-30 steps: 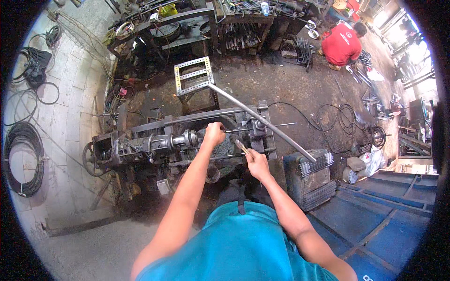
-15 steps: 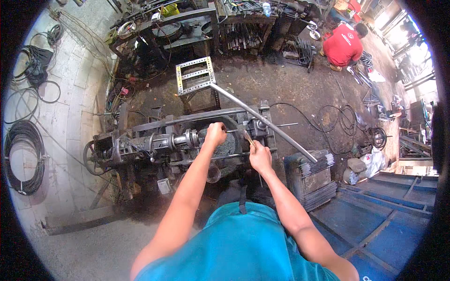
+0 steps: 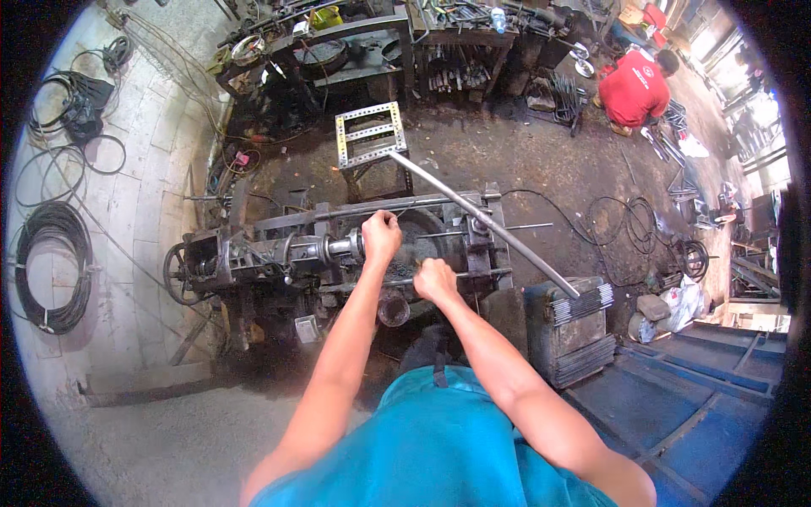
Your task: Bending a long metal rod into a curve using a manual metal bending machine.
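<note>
A dark, greasy lathe-like machine (image 3: pixel 279 253) lies across in front of me, with a shiny round chuck (image 3: pixel 342 246) near its middle. My left hand (image 3: pixel 383 237) is closed just right of the chuck; what its fingers pinch, if anything, is hidden. My right hand (image 3: pixel 435 280) is closed over the near rail, around a short pale-handled tool mostly covered by the fingers. Between and beyond the hands, a tray of grey metal chips (image 3: pixel 410 253) shows inside the machine frame. A thin rod (image 3: pixel 528 226) sticks out at the machine's right end.
A long grey pipe (image 3: pixel 481 218) slants from a perforated metal stand (image 3: pixel 372 158) to a stack of thin rods (image 3: pixel 583 304) on my right. Behind stands a cluttered workbench (image 3: pixel 355 34). A person in a red shirt (image 3: pixel 634 89) crouches far right. Cable coils (image 3: pixel 52 269) lie left.
My right hand has moved left and nearer to me, hiding most of the pale-handled tool. My left hand has shifted slightly up toward the far rail. The view has turned a little.
</note>
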`<action>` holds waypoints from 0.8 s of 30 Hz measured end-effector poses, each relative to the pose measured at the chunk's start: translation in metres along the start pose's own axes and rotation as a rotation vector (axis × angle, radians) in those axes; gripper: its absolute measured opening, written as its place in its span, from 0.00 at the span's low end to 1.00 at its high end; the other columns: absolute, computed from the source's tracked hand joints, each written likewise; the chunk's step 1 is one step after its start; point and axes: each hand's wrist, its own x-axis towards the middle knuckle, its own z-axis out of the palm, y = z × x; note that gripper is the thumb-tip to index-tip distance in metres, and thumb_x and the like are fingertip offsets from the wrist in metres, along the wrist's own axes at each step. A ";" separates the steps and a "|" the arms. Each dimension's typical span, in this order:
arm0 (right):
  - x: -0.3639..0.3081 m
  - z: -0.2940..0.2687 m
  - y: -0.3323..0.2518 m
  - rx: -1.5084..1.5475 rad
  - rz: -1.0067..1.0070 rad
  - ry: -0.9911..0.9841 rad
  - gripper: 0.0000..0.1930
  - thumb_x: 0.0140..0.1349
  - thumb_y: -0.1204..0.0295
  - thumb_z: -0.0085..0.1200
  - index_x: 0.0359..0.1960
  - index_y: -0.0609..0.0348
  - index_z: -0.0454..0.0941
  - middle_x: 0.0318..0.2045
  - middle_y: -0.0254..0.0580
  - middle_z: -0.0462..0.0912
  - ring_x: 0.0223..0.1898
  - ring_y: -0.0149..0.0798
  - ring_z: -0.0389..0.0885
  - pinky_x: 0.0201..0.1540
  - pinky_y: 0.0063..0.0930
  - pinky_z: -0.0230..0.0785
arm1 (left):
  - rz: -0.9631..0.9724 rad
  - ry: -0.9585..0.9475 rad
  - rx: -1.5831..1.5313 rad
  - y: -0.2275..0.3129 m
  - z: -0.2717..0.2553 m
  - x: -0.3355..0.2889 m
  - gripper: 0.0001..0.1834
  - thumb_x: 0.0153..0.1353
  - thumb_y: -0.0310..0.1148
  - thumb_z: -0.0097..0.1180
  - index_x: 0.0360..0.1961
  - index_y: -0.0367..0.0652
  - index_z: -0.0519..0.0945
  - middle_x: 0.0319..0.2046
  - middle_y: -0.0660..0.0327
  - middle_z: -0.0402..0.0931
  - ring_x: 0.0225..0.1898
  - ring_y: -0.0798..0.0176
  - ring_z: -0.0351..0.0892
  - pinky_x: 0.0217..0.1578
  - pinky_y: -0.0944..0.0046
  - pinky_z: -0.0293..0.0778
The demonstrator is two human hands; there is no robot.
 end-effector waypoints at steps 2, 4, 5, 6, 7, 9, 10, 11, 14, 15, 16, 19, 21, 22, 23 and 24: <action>0.000 0.019 0.007 0.007 -0.041 -0.012 0.12 0.56 0.70 0.47 0.32 0.63 0.83 0.35 0.62 0.82 0.40 0.59 0.82 0.45 0.49 0.74 | -0.003 -0.004 -0.003 0.006 -0.009 -0.007 0.09 0.54 0.29 0.57 0.32 0.34 0.82 0.31 0.45 0.81 0.36 0.47 0.82 0.41 0.55 0.75; -0.008 0.028 0.014 0.028 -0.119 -0.013 0.15 0.61 0.65 0.47 0.44 0.58 0.79 0.32 0.65 0.80 0.39 0.61 0.81 0.44 0.52 0.73 | -0.078 0.005 -0.036 0.020 -0.020 -0.017 0.10 0.55 0.31 0.57 0.34 0.35 0.82 0.31 0.47 0.81 0.37 0.49 0.82 0.41 0.56 0.74; -0.014 0.029 0.023 0.029 -0.113 -0.014 0.15 0.61 0.65 0.47 0.44 0.58 0.79 0.32 0.65 0.80 0.39 0.61 0.81 0.44 0.52 0.73 | -0.078 0.000 -0.036 0.019 -0.021 -0.023 0.10 0.55 0.31 0.57 0.34 0.35 0.82 0.31 0.47 0.81 0.37 0.49 0.82 0.41 0.56 0.74; -0.020 0.027 0.031 0.091 -0.134 0.018 0.15 0.62 0.65 0.47 0.45 0.58 0.78 0.31 0.64 0.80 0.38 0.62 0.80 0.43 0.53 0.72 | -0.063 -0.015 -0.086 0.015 -0.023 -0.030 0.10 0.55 0.31 0.57 0.34 0.35 0.82 0.30 0.47 0.81 0.36 0.50 0.83 0.41 0.57 0.74; -0.027 0.024 0.045 0.150 -0.149 0.052 0.15 0.63 0.64 0.47 0.45 0.59 0.77 0.30 0.64 0.80 0.37 0.62 0.80 0.42 0.53 0.72 | -0.047 -0.035 -0.142 0.012 -0.022 -0.039 0.11 0.56 0.32 0.58 0.35 0.35 0.82 0.30 0.48 0.82 0.35 0.51 0.83 0.40 0.57 0.74; -0.044 0.018 0.089 0.358 -0.175 0.099 0.14 0.62 0.65 0.51 0.43 0.60 0.77 0.31 0.61 0.81 0.36 0.62 0.80 0.38 0.48 0.72 | -0.041 -0.091 -0.180 0.011 -0.018 -0.062 0.08 0.56 0.28 0.57 0.33 0.33 0.81 0.26 0.53 0.82 0.29 0.63 0.82 0.35 0.64 0.75; -0.054 0.017 0.107 0.459 -0.175 0.086 0.13 0.62 0.65 0.53 0.43 0.61 0.77 0.32 0.59 0.81 0.35 0.55 0.82 0.36 0.41 0.71 | -0.119 -0.112 -0.283 -0.009 -0.014 -0.074 0.08 0.56 0.28 0.57 0.33 0.33 0.81 0.26 0.54 0.82 0.29 0.65 0.81 0.35 0.65 0.75; -0.059 0.022 0.133 0.491 -0.191 0.053 0.14 0.62 0.64 0.54 0.44 0.60 0.77 0.26 0.54 0.80 0.28 0.49 0.80 0.34 0.36 0.71 | -0.196 -0.130 -0.389 -0.028 -0.007 -0.085 0.07 0.56 0.27 0.57 0.32 0.33 0.81 0.25 0.54 0.82 0.29 0.66 0.81 0.34 0.65 0.75; -0.071 0.038 0.213 0.628 0.019 -0.093 0.12 0.63 0.66 0.54 0.42 0.60 0.78 0.24 0.39 0.79 0.24 0.32 0.74 0.29 0.30 0.67 | -0.187 -0.150 -0.350 -0.038 0.005 -0.120 0.07 0.60 0.28 0.56 0.33 0.33 0.80 0.25 0.61 0.81 0.28 0.72 0.79 0.31 0.68 0.75; -0.078 0.034 0.225 0.660 0.112 -0.141 0.11 0.64 0.66 0.53 0.41 0.60 0.78 0.23 0.36 0.78 0.23 0.30 0.73 0.27 0.28 0.65 | -0.246 -0.177 -0.369 -0.027 -0.001 -0.136 0.07 0.60 0.28 0.56 0.33 0.33 0.80 0.25 0.61 0.81 0.28 0.73 0.79 0.32 0.68 0.75; -0.080 0.033 0.233 0.652 0.113 -0.157 0.11 0.64 0.66 0.53 0.41 0.60 0.78 0.23 0.36 0.78 0.23 0.30 0.73 0.27 0.28 0.65 | -0.257 -0.198 -0.287 -0.035 0.002 -0.148 0.07 0.58 0.29 0.56 0.33 0.34 0.81 0.25 0.57 0.82 0.30 0.65 0.82 0.34 0.63 0.76; -0.081 0.030 0.247 0.728 0.161 -0.161 0.10 0.64 0.67 0.52 0.40 0.61 0.78 0.22 0.31 0.75 0.22 0.26 0.71 0.25 0.23 0.63 | -0.173 -0.072 0.073 -0.048 -0.004 -0.192 0.08 0.55 0.30 0.56 0.33 0.36 0.81 0.26 0.51 0.82 0.31 0.52 0.83 0.36 0.56 0.77; -0.077 0.028 0.249 0.637 0.169 -0.114 0.11 0.65 0.66 0.51 0.40 0.62 0.77 0.23 0.37 0.77 0.24 0.32 0.73 0.28 0.29 0.66 | -0.330 -0.059 0.266 -0.053 -0.012 -0.217 0.09 0.53 0.32 0.55 0.30 0.37 0.80 0.29 0.48 0.81 0.35 0.43 0.80 0.38 0.49 0.75; -0.071 0.036 0.257 0.635 0.164 -0.126 0.11 0.65 0.66 0.51 0.40 0.62 0.77 0.23 0.37 0.77 0.24 0.32 0.73 0.28 0.29 0.66 | -0.349 -0.056 0.303 -0.057 -0.015 -0.226 0.09 0.54 0.32 0.54 0.30 0.37 0.79 0.31 0.47 0.80 0.35 0.42 0.80 0.38 0.48 0.75; -0.062 0.046 0.262 0.589 0.086 -0.049 0.09 0.66 0.68 0.50 0.39 0.60 0.76 0.21 0.34 0.74 0.22 0.28 0.70 0.25 0.26 0.62 | -0.365 -0.055 0.340 -0.060 -0.015 -0.232 0.08 0.55 0.32 0.54 0.30 0.37 0.78 0.33 0.46 0.79 0.36 0.41 0.80 0.38 0.46 0.75; -0.058 0.048 0.260 0.544 0.004 0.022 0.07 0.67 0.69 0.48 0.38 0.59 0.75 0.20 0.30 0.71 0.19 0.24 0.66 0.22 0.24 0.58 | -0.378 -0.046 0.347 -0.064 -0.014 -0.236 0.08 0.55 0.32 0.54 0.30 0.37 0.78 0.33 0.46 0.79 0.36 0.41 0.80 0.38 0.46 0.75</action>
